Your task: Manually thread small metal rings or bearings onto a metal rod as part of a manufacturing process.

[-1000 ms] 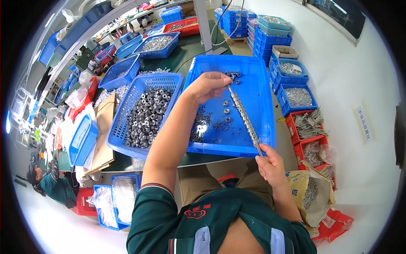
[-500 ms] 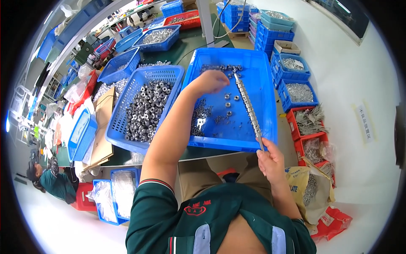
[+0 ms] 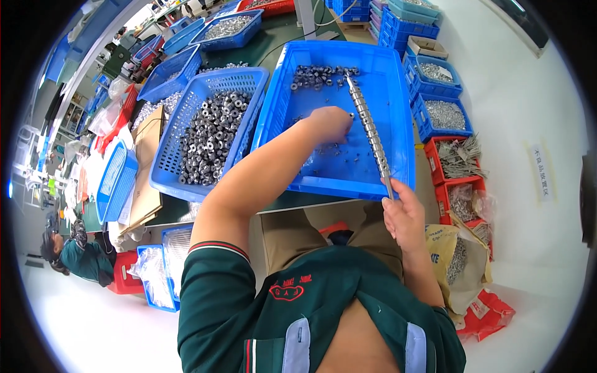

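My right hand (image 3: 405, 214) is closed around the lower end of a thin metal rod (image 3: 387, 185), just past the near rim of a large blue tray (image 3: 398, 168). Shiny metal ring-shaped parts (image 3: 371, 132) are threaded along the rod in a long row. The rod slants up over the tray, its far tip by some loose parts. Low over the middle of the tray is my left hand (image 3: 333, 124), its fingers pointing down and smeared by motion. One loose ring (image 3: 352, 115) shows beside it. Darker ring parts (image 3: 314, 77) lie at the tray's far left.
A blue perforated basket (image 3: 163, 158) full of metal ring parts stands left of the tray. Further left are cardboard sheets (image 3: 149, 168) and a blue basket (image 3: 117, 180). Stacked bins (image 3: 423, 118) and red boxes (image 3: 437, 163) line the right. A co-worker (image 3: 84, 258) is at far left.
My left hand has moved toward me and to the right, from near the rod's tip down over the loose rings. My right hand still holds the rod. The view has shifted slightly.
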{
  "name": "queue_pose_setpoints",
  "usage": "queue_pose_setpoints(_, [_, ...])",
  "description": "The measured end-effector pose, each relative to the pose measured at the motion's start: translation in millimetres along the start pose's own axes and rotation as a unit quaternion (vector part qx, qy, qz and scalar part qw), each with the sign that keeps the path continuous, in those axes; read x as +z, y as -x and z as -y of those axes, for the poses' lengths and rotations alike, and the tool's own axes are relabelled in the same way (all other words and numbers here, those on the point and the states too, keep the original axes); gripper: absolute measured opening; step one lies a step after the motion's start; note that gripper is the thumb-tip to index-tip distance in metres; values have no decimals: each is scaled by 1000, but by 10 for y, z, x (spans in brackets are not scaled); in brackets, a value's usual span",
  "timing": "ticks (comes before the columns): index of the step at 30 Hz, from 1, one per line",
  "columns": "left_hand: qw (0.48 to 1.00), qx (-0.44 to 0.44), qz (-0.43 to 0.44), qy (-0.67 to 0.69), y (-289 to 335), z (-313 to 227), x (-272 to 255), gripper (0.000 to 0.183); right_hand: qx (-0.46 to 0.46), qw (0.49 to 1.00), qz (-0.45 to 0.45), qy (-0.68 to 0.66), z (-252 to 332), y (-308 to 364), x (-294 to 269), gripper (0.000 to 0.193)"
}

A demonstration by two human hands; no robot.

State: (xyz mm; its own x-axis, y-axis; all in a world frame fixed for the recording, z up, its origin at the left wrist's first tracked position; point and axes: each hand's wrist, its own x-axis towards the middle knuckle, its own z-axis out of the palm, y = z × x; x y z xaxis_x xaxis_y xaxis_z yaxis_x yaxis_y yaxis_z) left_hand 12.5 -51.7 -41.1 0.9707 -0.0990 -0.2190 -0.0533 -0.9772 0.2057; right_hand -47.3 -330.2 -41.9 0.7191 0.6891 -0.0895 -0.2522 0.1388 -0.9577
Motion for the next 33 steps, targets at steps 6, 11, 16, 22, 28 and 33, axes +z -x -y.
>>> queue_pose_setpoints(6, [996,-19,-4,-82,-14,-100,-46,24,5,1000,7,-13,22,1,-8,41])
queue_pose_setpoints(11, [901,-57,-63,426,182,220,-532,17,11,1000,9,-9,12,17,-12,40])
queue_pose_setpoints(16, [691,17,-98,716,275,383,-605,26,13,1000,21,-8,3,33,-50,40])
queue_pose_setpoints(22, [673,36,-96,732,284,305,-641,19,14,999,31,-1,24,16,-44,40])
queue_pose_setpoints(28, [685,62,-60,724,261,328,-618,18,24,999,32,1,23,-11,-70,39])
queue_pose_setpoints(33, [679,71,-35,729,225,242,-619,25,4,1000,21,-9,-3,-10,-83,40])
